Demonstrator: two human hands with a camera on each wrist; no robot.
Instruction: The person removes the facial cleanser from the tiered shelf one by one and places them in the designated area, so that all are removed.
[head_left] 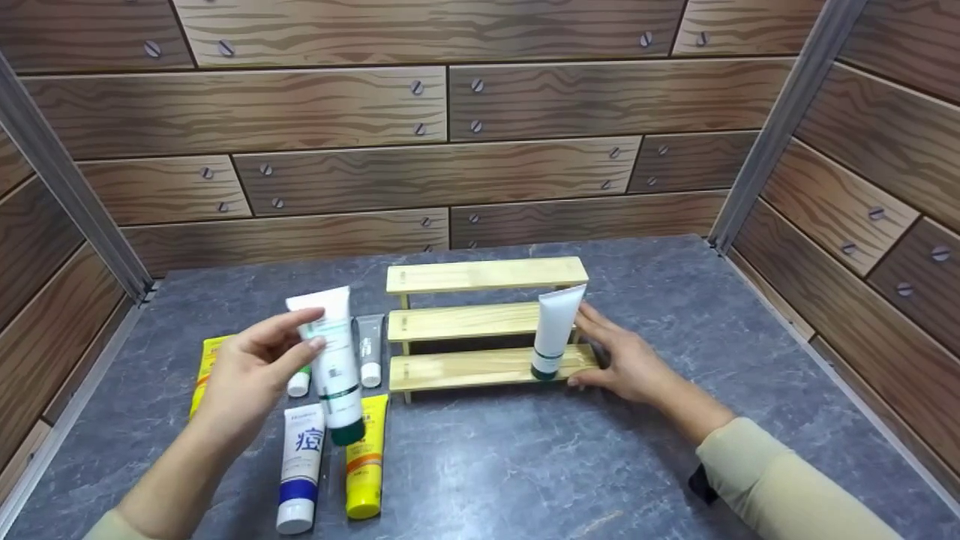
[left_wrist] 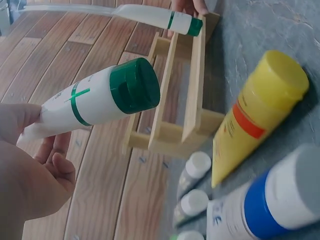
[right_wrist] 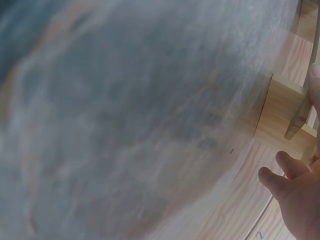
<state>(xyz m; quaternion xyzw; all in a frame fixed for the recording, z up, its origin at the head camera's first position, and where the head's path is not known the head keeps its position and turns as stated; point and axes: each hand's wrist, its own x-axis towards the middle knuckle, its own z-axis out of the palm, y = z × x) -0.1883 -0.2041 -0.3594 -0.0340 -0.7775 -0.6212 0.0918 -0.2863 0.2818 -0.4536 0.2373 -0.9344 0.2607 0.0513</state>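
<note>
My left hand (head_left: 251,367) pinches a white squeeze tube (head_left: 335,367) with a green cap between thumb and fingers. The tube is held cap-down, slightly tilted, above the other tubes; in the left wrist view its green cap (left_wrist: 135,86) points right. A three-step wooden rack (head_left: 450,367) stands mid-table. On its lowest step, near the right end, another white tube (head_left: 555,330) stands on its green cap, leaning slightly. My right hand (head_left: 626,360) grips the rack's right end, thumb at the lowest step's front edge, fingers partly hidden behind that tube.
Left of the rack lie a white tube with a blue band (head_left: 301,457), a yellow tube (head_left: 366,480), a grey tube (head_left: 370,349), a partly hidden tube with a white cap (head_left: 298,384) and another yellow tube (head_left: 206,367). Wood-patterned walls (head_left: 450,105) enclose the table.
</note>
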